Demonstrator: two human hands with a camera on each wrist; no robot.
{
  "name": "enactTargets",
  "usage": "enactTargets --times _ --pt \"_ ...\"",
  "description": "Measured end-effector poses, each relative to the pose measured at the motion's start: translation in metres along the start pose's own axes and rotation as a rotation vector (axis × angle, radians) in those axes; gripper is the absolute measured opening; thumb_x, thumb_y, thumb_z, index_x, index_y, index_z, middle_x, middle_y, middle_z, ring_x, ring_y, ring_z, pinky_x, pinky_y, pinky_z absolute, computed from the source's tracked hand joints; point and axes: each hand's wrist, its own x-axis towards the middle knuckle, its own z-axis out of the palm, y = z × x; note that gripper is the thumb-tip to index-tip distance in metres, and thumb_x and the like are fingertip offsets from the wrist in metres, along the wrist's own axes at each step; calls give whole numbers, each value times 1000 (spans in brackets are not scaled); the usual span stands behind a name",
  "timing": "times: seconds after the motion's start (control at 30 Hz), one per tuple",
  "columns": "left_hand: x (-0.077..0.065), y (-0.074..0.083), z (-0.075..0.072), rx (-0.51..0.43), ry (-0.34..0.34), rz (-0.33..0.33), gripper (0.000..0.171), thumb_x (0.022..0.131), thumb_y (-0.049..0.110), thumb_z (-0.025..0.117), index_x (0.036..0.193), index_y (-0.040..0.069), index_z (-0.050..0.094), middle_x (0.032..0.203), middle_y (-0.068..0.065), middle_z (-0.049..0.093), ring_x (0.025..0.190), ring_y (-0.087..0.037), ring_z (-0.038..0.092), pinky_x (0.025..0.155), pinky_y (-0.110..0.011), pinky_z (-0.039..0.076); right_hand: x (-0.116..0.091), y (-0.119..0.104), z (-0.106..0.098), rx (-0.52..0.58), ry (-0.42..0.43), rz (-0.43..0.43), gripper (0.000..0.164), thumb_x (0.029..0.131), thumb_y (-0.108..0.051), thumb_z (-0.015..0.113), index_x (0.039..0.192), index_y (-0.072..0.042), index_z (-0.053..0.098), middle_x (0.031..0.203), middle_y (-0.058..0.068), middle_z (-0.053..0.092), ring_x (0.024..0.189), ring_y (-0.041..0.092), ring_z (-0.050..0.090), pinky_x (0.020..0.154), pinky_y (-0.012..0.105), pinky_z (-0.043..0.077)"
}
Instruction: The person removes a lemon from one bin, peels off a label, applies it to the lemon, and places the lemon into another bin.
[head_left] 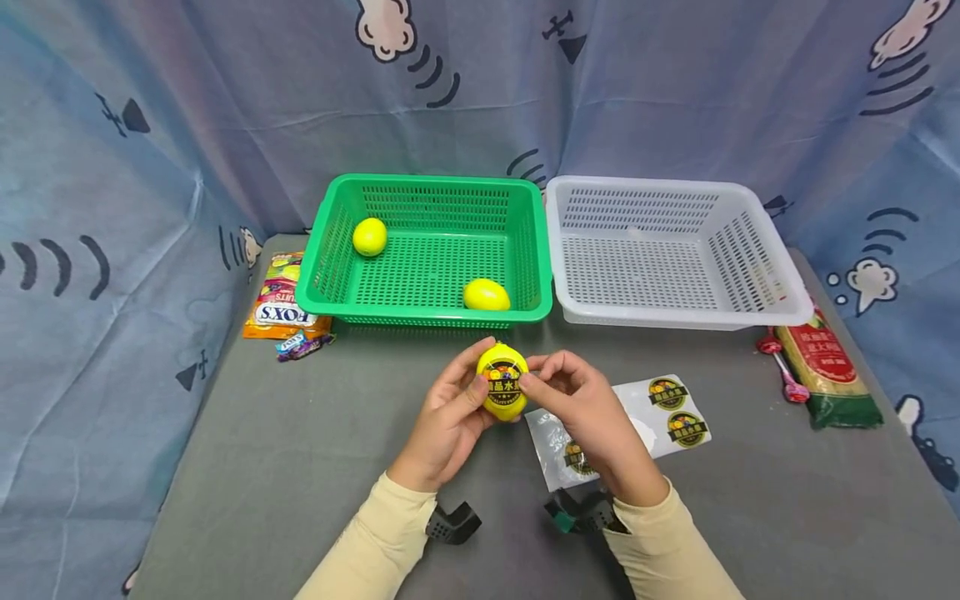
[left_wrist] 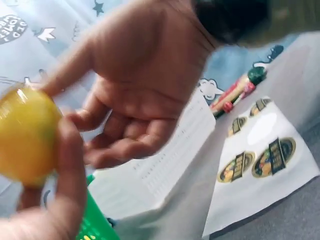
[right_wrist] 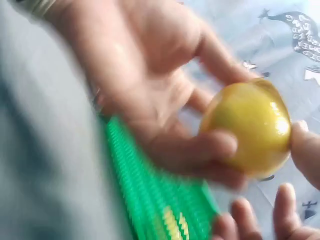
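Observation:
A yellow lemon (head_left: pixel 504 408) is held up in front of the body, over the table. On its upward face sits a round black sticker (head_left: pixel 503 380) with a fruit picture and lettering. My left hand (head_left: pixel 446 411) holds the lemon from the left, thumb on the front and fingers behind. From the other side my right hand (head_left: pixel 592 412) pinches the lemon's edge, its thumb at the sticker's right rim. Its other fingers are curled clear of the fruit. A white sticker sheet (head_left: pixel 637 408) lies partly under the right hand, with several similar round stickers on it.
Behind the hands stands a green basket (head_left: pixel 442 320) with two lemons, one at the left (head_left: pixel 370 237) and one at the front right (head_left: pixel 487 295). A white basket (head_left: pixel 682 319) adjoins it. Candy packets (head_left: pixel 281 300) lie left; a lollipop (head_left: pixel 783 371) and a packet (head_left: pixel 828 367) lie right.

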Motion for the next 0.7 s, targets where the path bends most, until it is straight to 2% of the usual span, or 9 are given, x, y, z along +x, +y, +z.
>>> enactTargets --times 0.07,0.13,0.2,0.23,0.33,0.4,0.47,0.53,0.7 --pt "-2 2 1 -30 16 -28 43 108 25 62 151 26 57 141 -6 55 111 -24 64 88 -39 58 0 4 -2 -45 36 -51 18 102 -14 74 106 0 62 136 15 64 118 25 64 94 29 52" --pt "-3 4 2 -34 54 -46 52 106 25 66 156 19 53 141 -8 54 110 -26 64 88 -40 59 0 6 -3 -143 117 -179 18 103 -13 72 117 -2 69 136 10 66 119 20 64 96 28 51" --pt "-2 4 3 -17 87 -61 61 104 25 68 161 13 46 143 -10 52 109 -26 66 87 -39 59 -1 7 -2 -267 207 -385 22 103 -11 71 124 -4 75 135 6 69 120 21 65 100 29 50" --pt "-2 4 3 -11 98 -68 64 104 27 68 162 12 44 145 -11 51 109 -25 67 86 -39 60 -1 6 0 -319 220 -511 24 104 -10 69 127 -4 75 135 6 70 123 22 65 104 31 49" --pt "-1 2 6 8 91 -66 73 103 28 70 165 9 37 152 -10 48 108 -19 68 85 -34 60 2 6 9 -456 116 -843 31 110 -14 60 135 1 71 142 11 67 135 29 59 116 38 41" --pt "-1 0 8 -24 85 -56 74 102 28 71 164 9 36 150 -8 50 106 -14 68 84 -31 59 6 7 16 -545 20 -977 39 114 -22 51 139 3 67 147 14 63 142 33 52 121 46 34" --pt "-3 -3 9 -70 84 -48 76 100 29 73 163 11 36 143 -5 56 103 -12 68 82 -30 58 11 12 21 -626 -33 -1005 48 116 -31 41 144 2 63 152 13 58 148 32 46 123 50 30" --pt "-4 -4 10 -104 88 -48 75 101 28 73 162 12 34 132 -3 60 100 -12 68 81 -29 56 14 15 23 -683 -41 -981 52 117 -34 35 149 1 58 156 14 54 150 33 42 123 55 28" --pt "-7 -6 9 -109 97 -69 72 107 21 64 167 15 25 127 -4 60 103 -14 67 84 -27 56 14 21 21 -722 -58 -840 60 116 -42 35 162 -3 39 164 12 43 153 30 37 122 63 25"
